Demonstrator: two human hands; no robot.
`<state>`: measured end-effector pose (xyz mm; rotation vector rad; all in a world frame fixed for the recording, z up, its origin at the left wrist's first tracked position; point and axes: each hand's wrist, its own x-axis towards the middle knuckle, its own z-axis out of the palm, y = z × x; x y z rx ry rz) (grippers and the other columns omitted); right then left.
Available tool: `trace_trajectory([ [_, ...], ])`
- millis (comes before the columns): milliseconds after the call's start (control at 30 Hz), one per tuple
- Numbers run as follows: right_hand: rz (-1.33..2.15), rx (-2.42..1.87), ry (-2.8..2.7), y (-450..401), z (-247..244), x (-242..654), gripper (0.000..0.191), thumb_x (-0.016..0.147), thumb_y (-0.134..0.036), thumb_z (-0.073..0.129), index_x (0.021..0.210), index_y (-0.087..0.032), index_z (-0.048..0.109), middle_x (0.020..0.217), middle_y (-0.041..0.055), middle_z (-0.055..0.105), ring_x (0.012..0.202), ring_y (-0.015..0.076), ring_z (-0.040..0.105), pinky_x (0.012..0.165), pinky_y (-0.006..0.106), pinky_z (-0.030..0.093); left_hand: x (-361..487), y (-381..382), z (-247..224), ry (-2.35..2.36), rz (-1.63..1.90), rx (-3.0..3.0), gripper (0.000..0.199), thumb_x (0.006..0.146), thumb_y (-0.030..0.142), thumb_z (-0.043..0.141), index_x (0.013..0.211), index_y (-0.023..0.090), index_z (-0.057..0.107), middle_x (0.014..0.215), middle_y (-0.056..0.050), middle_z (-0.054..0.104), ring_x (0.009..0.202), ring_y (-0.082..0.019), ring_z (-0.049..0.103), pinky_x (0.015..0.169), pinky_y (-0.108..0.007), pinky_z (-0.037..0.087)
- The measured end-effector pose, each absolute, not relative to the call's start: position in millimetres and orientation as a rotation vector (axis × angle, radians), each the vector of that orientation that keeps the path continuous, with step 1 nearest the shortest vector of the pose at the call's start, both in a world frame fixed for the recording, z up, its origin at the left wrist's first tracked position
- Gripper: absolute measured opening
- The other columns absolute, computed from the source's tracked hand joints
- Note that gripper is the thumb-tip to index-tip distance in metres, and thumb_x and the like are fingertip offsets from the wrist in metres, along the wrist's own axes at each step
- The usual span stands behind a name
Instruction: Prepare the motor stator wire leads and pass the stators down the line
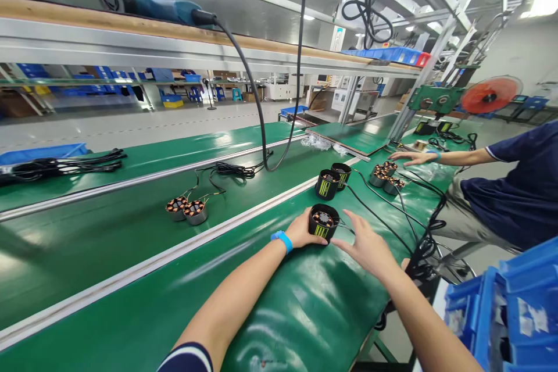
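My left hand [302, 229] is wrapped round the left side of a black cylindrical housing [323, 224] with yellow-green markings, a copper-wound core showing inside it. To its right, my right hand [362, 242] is open, thumb and fingers apart, near the housing's right side and its thin wires. Just beyond stand two more black housings [326, 184], close together, with cables running off to the right. Farther right lies a cluster of bare wound cores [380, 175]. Two other wound cores [195, 211] sit on the green surface to the left, wired to a black cable bundle [238, 170].
A person's hand [412, 157] reaches to the bare cores from the right. Blue bins [518, 308] stand at the lower right. A blue power tool [148, 0] lies on the shelf above, its cable hanging down in a loop. Metal rails [143, 267] run along the green bench.
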<state>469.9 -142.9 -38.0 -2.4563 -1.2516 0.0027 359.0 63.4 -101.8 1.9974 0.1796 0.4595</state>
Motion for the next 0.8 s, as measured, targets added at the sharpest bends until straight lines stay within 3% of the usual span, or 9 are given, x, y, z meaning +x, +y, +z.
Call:
trace_trajectory([
  [100, 0.055, -2.551, -1.237, -98.6, -32.2, 457.7, 0.086, 0.087, -0.060, 0.064, 0.155, -0.018, 0.033, 0.148, 0.0140, 0.051, 0.121, 0.0332, 0.061, 0.090, 0.043, 0.053, 359.2, 54.7, -110.3, 0.169, 0.446, 2.035, 0.114, 0.052, 0.028, 0.101, 0.149, 0.023, 0.043, 0.145, -0.012, 0.056, 0.134, -0.036, 0.054, 0.116, -0.051, 0.044],
  [200, 0.060, -2.578, -1.211, -89.6, -27.0, 455.2, 0.077, 0.084, -0.058, 0.070, 0.145, -0.018, 0.044, 0.136, 0.0122, 0.061, 0.116, 0.0329, 0.064, 0.088, 0.041, 0.053, 352.6, 48.3, -118.6, 0.208, 0.461, 2.095, 0.121, 0.052, 0.028, 0.102, 0.154, 0.023, 0.037, 0.153, -0.014, 0.047, 0.142, -0.035, 0.046, 0.122, -0.052, 0.037],
  [367, -0.092, -2.549, -1.218, -149.8, -20.9, 477.0, 0.073, 0.076, -0.069, 0.068, 0.131, -0.022, 0.057, 0.124, 0.0094, 0.069, 0.102, 0.0324, 0.070, 0.074, 0.038, 0.053, 345.0, 43.7, -125.2, 0.285, 0.436, 2.210, 0.121, 0.057, 0.038, 0.101, 0.157, 0.023, 0.033, 0.150, -0.016, 0.048, 0.139, -0.034, 0.050, 0.120, -0.053, 0.041],
  [500, -0.325, -2.665, -0.968, -208.3, 10.3, 498.2, 0.084, 0.064, -0.085, 0.065, 0.122, -0.025, 0.063, 0.112, 0.0095, 0.073, 0.088, 0.0353, 0.070, 0.065, 0.041, 0.050, 366.1, 45.0, -110.3, 0.367, 0.454, 2.306, 0.104, 0.071, 0.043, 0.093, 0.155, 0.020, 0.036, 0.151, -0.018, 0.044, 0.142, -0.033, 0.045, 0.121, -0.050, 0.039],
  [633, -0.663, -2.719, -0.622, -231.0, 60.8, 511.9, 0.096, 0.063, -0.097, 0.056, 0.124, -0.024, 0.064, 0.108, 0.0180, 0.071, 0.083, 0.0438, 0.067, 0.061, 0.049, 0.047, 422.8, 61.1, -69.8, 0.506, 0.546, 2.419, 0.088, 0.085, 0.043, 0.082, 0.156, 0.022, 0.034, 0.164, -0.018, 0.023, 0.154, -0.039, 0.020, 0.126, -0.058, 0.023],
  [700, -0.800, -2.724, -0.536, -228.7, 83.1, 520.8, 0.100, 0.065, -0.099, 0.052, 0.130, -0.023, 0.062, 0.111, 0.0204, 0.070, 0.086, 0.0478, 0.066, 0.062, 0.052, 0.046, 453.0, 71.5, -48.5, 0.553, 0.553, 2.471, 0.078, 0.085, 0.039, 0.082, 0.151, 0.025, 0.042, 0.168, -0.014, 0.014, 0.157, -0.041, 0.007, 0.128, -0.060, 0.014],
  [800, -0.876, -2.769, -0.525, -213.0, 107.6, 541.0, 0.095, 0.069, -0.093, 0.059, 0.133, -0.023, 0.061, 0.110, 0.0195, 0.070, 0.091, 0.0455, 0.066, 0.065, 0.048, 0.045, 482.3, 82.7, -27.2, 0.633, 0.503, 2.516, 0.053, 0.087, 0.033, 0.081, 0.133, 0.021, 0.059, 0.167, -0.016, 0.016, 0.155, -0.046, 0.007, 0.126, -0.064, 0.015],
])
